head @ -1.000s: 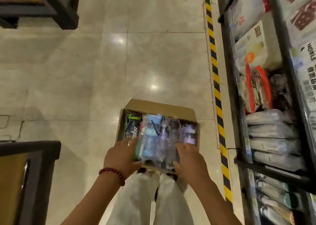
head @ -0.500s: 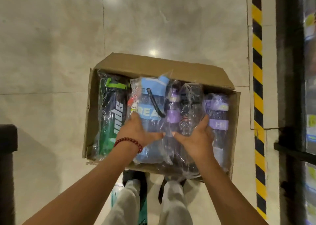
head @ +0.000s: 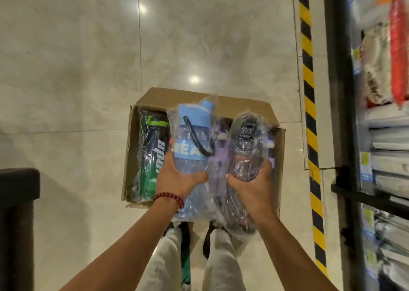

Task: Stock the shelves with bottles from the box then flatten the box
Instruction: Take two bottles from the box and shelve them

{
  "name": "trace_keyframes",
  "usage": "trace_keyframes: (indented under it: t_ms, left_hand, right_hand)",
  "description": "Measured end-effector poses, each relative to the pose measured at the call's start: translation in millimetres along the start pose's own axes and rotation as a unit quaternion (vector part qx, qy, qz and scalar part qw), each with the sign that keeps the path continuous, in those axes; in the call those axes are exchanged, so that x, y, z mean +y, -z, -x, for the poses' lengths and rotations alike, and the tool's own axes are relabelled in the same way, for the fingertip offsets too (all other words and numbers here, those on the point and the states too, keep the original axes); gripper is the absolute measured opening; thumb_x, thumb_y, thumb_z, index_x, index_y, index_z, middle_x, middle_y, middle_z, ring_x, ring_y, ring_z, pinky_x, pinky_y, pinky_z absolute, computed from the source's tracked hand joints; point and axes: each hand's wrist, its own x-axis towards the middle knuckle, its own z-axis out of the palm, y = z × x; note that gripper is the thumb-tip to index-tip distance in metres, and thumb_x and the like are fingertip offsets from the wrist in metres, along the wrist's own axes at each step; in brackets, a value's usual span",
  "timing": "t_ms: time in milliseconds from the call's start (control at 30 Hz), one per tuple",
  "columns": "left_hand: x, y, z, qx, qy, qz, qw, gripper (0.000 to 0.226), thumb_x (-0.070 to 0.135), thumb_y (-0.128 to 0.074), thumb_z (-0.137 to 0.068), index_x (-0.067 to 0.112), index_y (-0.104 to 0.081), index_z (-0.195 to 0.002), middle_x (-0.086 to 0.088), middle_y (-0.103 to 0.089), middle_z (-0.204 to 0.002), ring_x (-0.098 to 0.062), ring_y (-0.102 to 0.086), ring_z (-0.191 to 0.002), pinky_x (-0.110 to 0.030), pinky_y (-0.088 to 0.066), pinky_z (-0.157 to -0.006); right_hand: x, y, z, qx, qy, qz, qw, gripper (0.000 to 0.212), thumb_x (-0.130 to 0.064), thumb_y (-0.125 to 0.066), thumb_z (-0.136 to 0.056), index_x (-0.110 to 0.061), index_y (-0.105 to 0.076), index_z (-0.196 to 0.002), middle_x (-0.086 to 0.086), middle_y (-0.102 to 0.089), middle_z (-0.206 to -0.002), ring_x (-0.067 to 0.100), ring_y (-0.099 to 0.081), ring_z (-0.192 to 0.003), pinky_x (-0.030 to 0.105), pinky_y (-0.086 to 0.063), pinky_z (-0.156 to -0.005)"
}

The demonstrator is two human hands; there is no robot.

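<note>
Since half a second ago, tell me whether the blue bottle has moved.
Yes. The blue bottle has risen out of the cardboard box, its cap now overlapping the box's far wall.

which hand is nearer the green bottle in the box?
Left. The left hand grips the blue bottle right beside the green bottle. The right hand grips the dark bottle further over, with the blue bottle between.

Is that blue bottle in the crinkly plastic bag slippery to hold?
Probably a bit. The blue plastic bottle sits inside a loose, shiny clear wrapper, so it may slide within the left hand. It looks empty and see-through, so likely light for its size. Being round, it would probably roll if laid on the smooth tiled floor.
</note>
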Motion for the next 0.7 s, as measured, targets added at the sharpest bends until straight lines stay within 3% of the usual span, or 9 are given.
trace_keyframes:
  t_ms: [67,167,333,467,533,600,700]
  left_hand:
    - [24.1,20.8,22.5,0.006,-0.029,0.02,0.999,0.071,0.02,-0.089,-0.049,0.029,-0.049,-0.107,0.01,-0.064,-0.094,-0.003,-0.062,-0.081,-0.022,-0.052,-0.063]
    - [68.9,50.6,60.4,0.005,-0.068,0.047,0.997,0.071,0.017,-0.089,-0.051,0.025,-0.049,-0.109,0.01,-0.062,-0.092,-0.002,-0.061,-0.08,-0.013,-0.046,-0.054]
    - [150.5,104.3,147.1,0.011,-0.162,0.065,0.985,0.066,0.016,-0.088,-0.054,0.031,-0.048,-0.104,0.015,-0.06,-0.094,0.003,-0.059,-0.08,-0.009,-0.047,-0.056]
    - [209.1,154.5,229.0,0.016,-0.244,0.066,0.967,0.066,0.017,-0.088,-0.054,0.016,-0.053,-0.111,0.001,-0.065,-0.099,-0.01,-0.065,-0.086,-0.018,-0.054,-0.064]
    - [233.4,178.5,269.2,0.03,-0.29,0.065,0.954,0.066,0.02,-0.089,-0.055,0.012,-0.055,-0.111,-0.002,-0.067,-0.099,-0.012,-0.066,-0.087,-0.026,-0.057,-0.071]
    - [252.8,196.3,307.4,0.038,-0.329,0.07,0.941,0.07,0.031,-0.087,-0.048,0.011,-0.057,-0.108,-0.004,-0.068,-0.097,-0.015,-0.067,-0.085,-0.037,-0.057,-0.075]
    - [274.9,211.1,354.6,0.033,-0.364,0.101,0.925,0.082,0.041,-0.08,-0.04,0.006,-0.056,-0.11,-0.013,-0.066,-0.101,-0.026,-0.066,-0.091,-0.047,-0.055,-0.079]
  right_hand:
    - [-22.2,23.8,17.5,0.009,0.023,-0.015,1.0,0.094,-0.029,-0.083,-0.066,-0.028,-0.026,-0.141,-0.005,-0.053,-0.121,0.016,-0.054,-0.103,0.023,-0.045,-0.082]
    - [-61.1,64.7,47.2,0.018,0.055,-0.039,0.998,0.093,-0.031,-0.083,-0.066,-0.029,-0.026,-0.14,-0.004,-0.055,-0.12,0.019,-0.057,-0.104,0.028,-0.048,-0.083]
    - [-134.6,139.0,118.4,0.035,0.13,-0.117,0.984,0.087,-0.027,-0.084,-0.063,-0.039,-0.033,-0.132,-0.005,-0.061,-0.11,0.02,-0.063,-0.098,0.037,-0.054,-0.082]
    - [-183.9,206.0,193.1,0.015,0.21,-0.175,0.962,0.082,-0.023,-0.085,-0.064,-0.069,-0.032,-0.107,-0.023,-0.062,-0.102,-0.003,-0.062,-0.092,0.015,-0.05,-0.071]
    - [-201.0,239.6,227.9,0.008,0.253,-0.193,0.948,0.083,-0.015,-0.086,-0.064,-0.063,-0.035,-0.108,-0.036,-0.062,-0.094,-0.015,-0.06,-0.087,0.003,-0.046,-0.068]
    - [-211.9,268.5,259.3,0.015,0.293,-0.208,0.933,0.081,-0.009,-0.085,-0.062,-0.049,-0.039,-0.116,-0.039,-0.061,-0.093,-0.019,-0.058,-0.09,0.002,-0.045,-0.07]
    - [-222.0,300.3,295.5,0.026,0.311,-0.247,0.917,0.076,0.003,-0.078,-0.071,-0.03,-0.045,-0.132,-0.012,-0.068,-0.098,0.012,-0.067,-0.094,0.021,-0.056,-0.072]
